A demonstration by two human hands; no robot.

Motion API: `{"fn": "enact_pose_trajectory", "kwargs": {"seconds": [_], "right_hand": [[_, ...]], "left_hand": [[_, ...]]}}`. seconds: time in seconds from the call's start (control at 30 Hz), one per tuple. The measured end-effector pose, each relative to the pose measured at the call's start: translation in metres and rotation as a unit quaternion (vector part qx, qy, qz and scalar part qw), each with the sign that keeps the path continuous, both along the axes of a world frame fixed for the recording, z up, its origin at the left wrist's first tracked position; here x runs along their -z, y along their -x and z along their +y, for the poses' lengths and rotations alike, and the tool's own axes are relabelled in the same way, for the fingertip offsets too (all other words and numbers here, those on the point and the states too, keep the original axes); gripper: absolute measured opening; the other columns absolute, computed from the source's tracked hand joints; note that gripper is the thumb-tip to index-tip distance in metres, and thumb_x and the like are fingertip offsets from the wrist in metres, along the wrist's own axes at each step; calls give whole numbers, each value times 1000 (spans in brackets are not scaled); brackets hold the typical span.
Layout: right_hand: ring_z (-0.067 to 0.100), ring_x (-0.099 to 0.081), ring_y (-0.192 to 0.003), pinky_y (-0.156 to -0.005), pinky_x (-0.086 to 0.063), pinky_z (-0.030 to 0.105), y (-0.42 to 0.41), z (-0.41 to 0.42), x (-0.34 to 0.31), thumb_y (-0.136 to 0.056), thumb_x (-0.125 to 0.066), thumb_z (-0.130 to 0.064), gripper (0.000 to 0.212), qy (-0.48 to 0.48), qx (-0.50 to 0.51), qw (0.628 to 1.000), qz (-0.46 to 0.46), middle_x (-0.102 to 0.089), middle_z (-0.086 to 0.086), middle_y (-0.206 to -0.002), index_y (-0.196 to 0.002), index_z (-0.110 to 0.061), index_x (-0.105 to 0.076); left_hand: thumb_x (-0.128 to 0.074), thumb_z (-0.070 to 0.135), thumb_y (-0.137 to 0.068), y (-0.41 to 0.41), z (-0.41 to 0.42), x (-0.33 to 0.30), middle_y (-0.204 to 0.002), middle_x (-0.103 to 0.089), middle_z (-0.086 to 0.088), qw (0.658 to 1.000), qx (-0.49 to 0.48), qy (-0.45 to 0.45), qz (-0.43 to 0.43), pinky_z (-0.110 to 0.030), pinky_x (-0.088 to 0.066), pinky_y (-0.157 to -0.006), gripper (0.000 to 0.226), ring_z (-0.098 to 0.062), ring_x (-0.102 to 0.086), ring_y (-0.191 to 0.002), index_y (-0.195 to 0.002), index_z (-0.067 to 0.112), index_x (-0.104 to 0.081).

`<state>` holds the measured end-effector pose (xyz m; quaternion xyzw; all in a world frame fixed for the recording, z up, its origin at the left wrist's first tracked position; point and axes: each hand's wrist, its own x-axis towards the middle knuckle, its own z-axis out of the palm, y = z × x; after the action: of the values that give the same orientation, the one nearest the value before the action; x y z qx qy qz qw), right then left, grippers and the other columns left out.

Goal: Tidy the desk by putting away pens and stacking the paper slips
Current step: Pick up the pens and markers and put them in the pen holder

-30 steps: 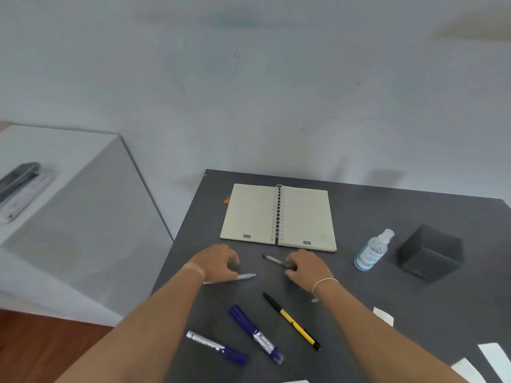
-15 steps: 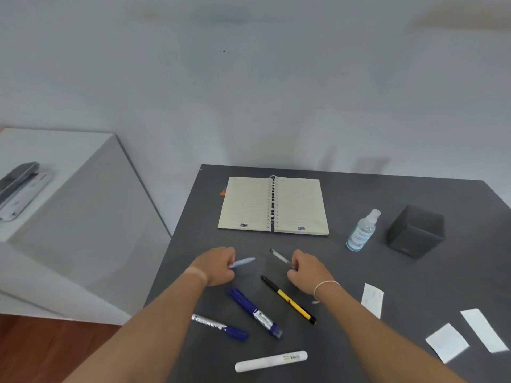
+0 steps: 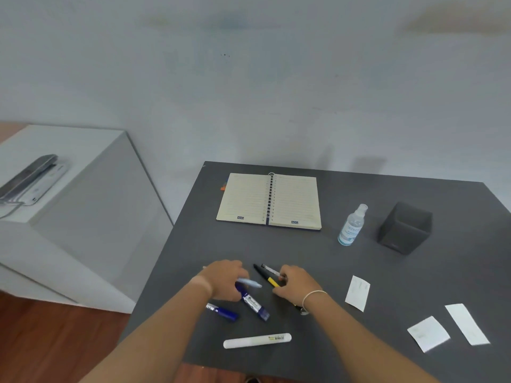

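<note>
My left hand (image 3: 225,279) is closed around a light blue pen (image 3: 250,282) whose tip sticks out to the right, directly over a blue marker (image 3: 253,302) lying on the dark desk (image 3: 318,252). My right hand (image 3: 297,283) grips a thin silver-and-black pen (image 3: 269,270) and rests on a black-and-yellow pen (image 3: 266,276). A second blue marker (image 3: 222,311) and a white marker (image 3: 257,340) lie nearer me. Three white paper slips (image 3: 357,293), (image 3: 428,333), (image 3: 467,323) lie apart at the right. A black square holder (image 3: 405,228) stands at the back right.
An open spiral notebook (image 3: 269,201) lies at the back of the desk. A clear spray bottle (image 3: 351,225) stands left of the holder. A white cabinet (image 3: 69,194) with a device on top stands to the left, across a gap over wooden floor.
Both hands have lifted their pens and drawn back towards me. The left hand now hovers over the blue marker, the right over the black-and-yellow pen. The view tilted down, showing more desk.
</note>
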<state>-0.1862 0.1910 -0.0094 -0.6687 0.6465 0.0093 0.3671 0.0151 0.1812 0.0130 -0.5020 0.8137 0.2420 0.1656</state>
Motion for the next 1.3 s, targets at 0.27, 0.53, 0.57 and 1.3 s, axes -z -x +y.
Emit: {"fn": "enact_pose_trajectory", "kwargs": {"seconds": [0.27, 0.53, 0.57, 1.3], "right_hand": [[24, -48, -85, -72, -38, 29, 9, 3, 2, -83, -52, -15, 12, 12, 12, 999, 36, -55, 11, -106, -94, -11, -54], [21, -44, -67, -64, -37, 30, 27, -25, -36, -82, -52, -18, 13, 47, 141, 985, -89, -48, 3, -81, -76, -18, -40], [20, -43, -66, -63, -36, 30, 29, -31, -44, -83, -50, -18, 11, 58, 156, 981, -102, -48, 3, -79, -77, -17, -41], [20, -54, -81, -61, -41, 21, 234, -75, -143, -94, -33, -2, 19, 199, 436, 819, -317, -60, 6, -88, -99, -13, -47]], "left_hand": [[-54, 23, -78, 12, 5, 10, -109, -58, -5, 999, -2, 28, -16, -36, -42, -86, 25, -25, -53, -102, -102, 19, -59], [-57, 28, -74, 17, -33, -17, -73, -50, -2, 971, -182, 29, 154, -29, -35, -57, 16, -21, -46, -63, -76, 20, -43], [-55, 28, -76, 21, -41, -23, -72, -49, -1, 966, -194, 29, 171, -29, -33, -56, 16, -19, -45, -60, -73, 21, -41], [-43, 20, -89, 289, -136, -129, -81, -49, -5, 845, -218, -56, 484, -30, -40, -73, 9, -17, -46, -73, -95, 13, -42]]}}
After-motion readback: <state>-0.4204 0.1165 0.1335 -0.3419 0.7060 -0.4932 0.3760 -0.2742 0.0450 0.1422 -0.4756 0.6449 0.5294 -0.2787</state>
